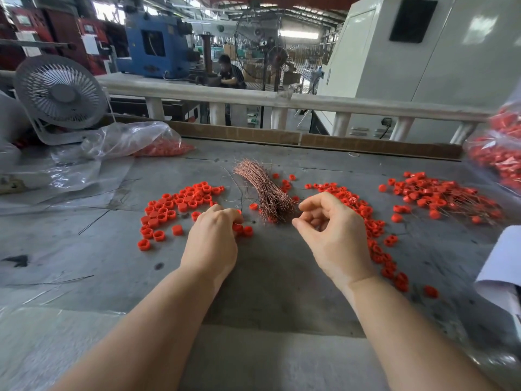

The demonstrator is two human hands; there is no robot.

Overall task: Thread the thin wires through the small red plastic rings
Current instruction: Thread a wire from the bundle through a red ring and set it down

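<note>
Grey bench, scuffed and matte, cardboard strip along its far edge. One bundle of thin coppery wires lies in the middle, fanned at the far end, pinched together at the near end, just ahead of both my hands. A few loose dark wires trail off to its left.

Small red plastic rings, short and round, lie in loose patches on the bench: one patch left of the bundle, one running right of it and curving down past my right wrist. Too many to count. Far right, a third heap of rings with wires already sticking out of them.

My left hand is knuckles-up, fingers curled down onto a couple of rings at the near edge of the left patch; whether it pinches one I cannot tell. My right hand hovers, thumb and forefinger curved toward each other with a gap, gripping nothing I can see.

Around: one white desk fan at far left, a clear plastic bag of red parts beside it, another such bag at the right edge. White paper lies at near right.
</note>
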